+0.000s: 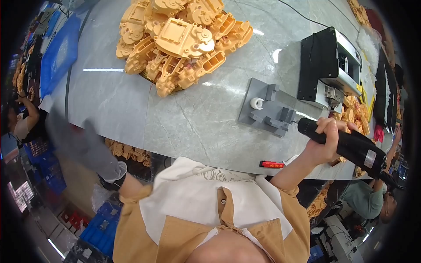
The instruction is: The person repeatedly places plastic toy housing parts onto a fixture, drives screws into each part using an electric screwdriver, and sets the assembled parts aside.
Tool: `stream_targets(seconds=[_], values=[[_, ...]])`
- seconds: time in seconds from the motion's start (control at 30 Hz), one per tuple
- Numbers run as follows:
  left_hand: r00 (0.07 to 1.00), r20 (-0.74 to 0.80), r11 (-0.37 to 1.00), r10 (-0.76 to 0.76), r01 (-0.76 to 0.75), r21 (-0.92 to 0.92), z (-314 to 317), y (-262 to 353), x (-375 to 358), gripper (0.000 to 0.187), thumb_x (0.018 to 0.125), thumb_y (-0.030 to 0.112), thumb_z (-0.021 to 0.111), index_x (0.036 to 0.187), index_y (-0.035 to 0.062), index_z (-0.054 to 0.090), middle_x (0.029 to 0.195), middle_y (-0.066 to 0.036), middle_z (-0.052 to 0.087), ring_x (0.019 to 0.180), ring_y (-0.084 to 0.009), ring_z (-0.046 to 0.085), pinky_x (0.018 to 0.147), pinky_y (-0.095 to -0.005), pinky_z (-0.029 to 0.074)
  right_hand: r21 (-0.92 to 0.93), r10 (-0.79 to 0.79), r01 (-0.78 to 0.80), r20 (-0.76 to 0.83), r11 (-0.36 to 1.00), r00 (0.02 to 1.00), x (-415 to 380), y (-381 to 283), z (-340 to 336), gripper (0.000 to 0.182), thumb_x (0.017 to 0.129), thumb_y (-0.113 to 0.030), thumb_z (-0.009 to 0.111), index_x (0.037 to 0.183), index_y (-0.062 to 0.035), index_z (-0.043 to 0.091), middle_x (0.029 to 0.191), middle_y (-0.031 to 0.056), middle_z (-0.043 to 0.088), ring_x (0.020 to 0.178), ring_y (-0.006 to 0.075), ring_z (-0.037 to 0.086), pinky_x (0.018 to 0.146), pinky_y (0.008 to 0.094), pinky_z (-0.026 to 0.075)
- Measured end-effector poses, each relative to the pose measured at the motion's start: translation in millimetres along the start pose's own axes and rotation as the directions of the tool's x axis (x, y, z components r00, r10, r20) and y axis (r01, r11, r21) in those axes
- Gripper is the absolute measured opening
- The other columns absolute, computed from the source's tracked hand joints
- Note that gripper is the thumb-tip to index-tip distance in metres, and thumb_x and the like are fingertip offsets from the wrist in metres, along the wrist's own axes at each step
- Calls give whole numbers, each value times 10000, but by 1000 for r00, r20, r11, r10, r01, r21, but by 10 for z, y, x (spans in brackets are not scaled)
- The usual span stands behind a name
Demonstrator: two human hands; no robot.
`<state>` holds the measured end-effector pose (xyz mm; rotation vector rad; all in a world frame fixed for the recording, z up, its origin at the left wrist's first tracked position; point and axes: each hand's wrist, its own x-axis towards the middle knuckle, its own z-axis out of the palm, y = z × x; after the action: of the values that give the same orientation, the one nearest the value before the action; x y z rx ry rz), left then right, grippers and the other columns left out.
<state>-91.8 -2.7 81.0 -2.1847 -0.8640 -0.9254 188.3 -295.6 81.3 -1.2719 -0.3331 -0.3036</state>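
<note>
The fingers of the left hand (85, 147), in a grey glove, are standing open with the thumb apart; motion is blurring them beside the left end of the table (175, 127). At far left, blue crates (41, 164) are standing below table height, holding small pieces too indistinct to identify. A blue bin (68, 41) is lying along the table's left side; its contents are not showing clearly. Nearer the body, another blue crate (98, 230) is standing low, with a clear plastic bag (100, 197) resting near its upper end. Orange parts (129, 153) are lying in a heap below the front table edge; whether a container is holding them cannot be determined.

On the table, a pile of orange housings (184, 39) is occupying the far side, piece stacked upon piece. To its right, a grey fixture (258, 91) is lying on the tabletop, carrying a white ring (253, 104) on its base plate. A red-handled knife (272, 164) is lying near the front edge.

The right hand (325, 142), bare, is gripping a black power screwdriver (359, 149), its fingers closing around the body. The tool's nose is pointing left, just beside the fixture; contact cannot be confirmed. Behind it, a black machine (313, 70) is standing on the table, with loose orange castings (351, 111) lying beside it.
</note>
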Motion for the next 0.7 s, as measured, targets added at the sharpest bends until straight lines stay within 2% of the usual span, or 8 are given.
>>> stream_targets(seconds=[0.03, 0.07, 0.13, 0.33, 0.5, 0.57, 0.63, 0.7], values=[[953, 288, 582, -95, 288, -761, 104, 365, 576, 478, 760, 67, 599, 1195, -49, 439, 1215, -138, 487, 1117, -236, 470, 948, -333, 363, 16, -6, 6, -2, 1000, 1000, 1, 0, 7, 404, 724, 75, 524, 1088, 1, 363, 582, 66, 486, 471, 148, 449, 562, 315, 436], [920, 350, 495, 176, 224, -839, 164, 620, 806, 589, 690, 3, 606, 1246, -17, 413, 1224, -157, 479, 1150, -272, 449, 981, -347, 338, 17, -13, 13, -1, 1000, 1000, -2, 2, 9, 404, 724, 75, 524, 1088, 1, 363, 582, 66, 486, 471, 148, 449, 562, 315, 436], [811, 254, 691, 527, -235, -683, 336, 1019, 1095, 615, 685, 65, 599, 1269, 164, 432, 1242, -91, 478, 1185, -276, 414, 1042, -399, 262, 12, -7, 7, -4, 1000, 1000, 7, 9, 10, 405, 718, 83, 520, 1081, 8, 356, 588, 68, 487, 461, 140, 442, 546, 302, 437], [475, 469, 665, 744, -468, -582, 776, 1564, 1329, 711, 624, 47, 603, 1286, 204, 397, 1204, -98, 459, 1169, -272, 408, 1076, -414, 211, 24, 3, -2, -37, 1000, 999, 7, -15, 37, 405, 702, 96, 530, 1061, 20, 359, 596, 66, 488, 448, 122, 434, 487, 278, 433], [526, 361, 605, 770, -421, -676, 840, 1482, 1438, 672, 578, 142, 689, 1213, 167, 471, 1021, -83, 486, 1002, -256, 468, 961, -386, 349, 58, 7, -3, -56, 998, 998, 17, -12, 28, 403, 683, 88, 558, 1039, 15, 385, 600, 69, 515, 438, 118, 451, 486, 264, 429], [745, 127, 552, 655, -357, -754, 722, 1403, 1554, 524, 625, 197, 724, 1097, 99, 519, 939, -61, 528, 874, -194, 546, 793, -347, 464, 50, -24, 26, -54, 998, 998, 21, 6, 21, 387, 687, 94, 567, 1022, 8, 393, 600, 61, 528, 446, 110, 468, 495, 241, 423], [926, 322, 331, 198, 247, -911, 560, 1454, 1497, 328, 686, 146, 713, 941, 44, 533, 833, -35, 531, 682, -130, 550, 630, -272, 472, 71, 11, -6, -74, 997, 997, 3, -11, 34, 382, 695, 111, 563, 1020, 5, 391, 600, 61, 531, 449, 107, 472, 493, 222, 417], [927, 363, 352, 92, 311, -883, 632, 1521, 1372, 206, 737, 95, 682, 854, 24, 529, 773, -16, 536, 591, -83, 519, 555, -228, 449, 47, 6, -2, -81, 999, 997, 1, -16, 23, 387, 704, 117, 564, 1029, 3, 388, 607, 61, 542, 456, 99, 482, 491, 206, 424]])
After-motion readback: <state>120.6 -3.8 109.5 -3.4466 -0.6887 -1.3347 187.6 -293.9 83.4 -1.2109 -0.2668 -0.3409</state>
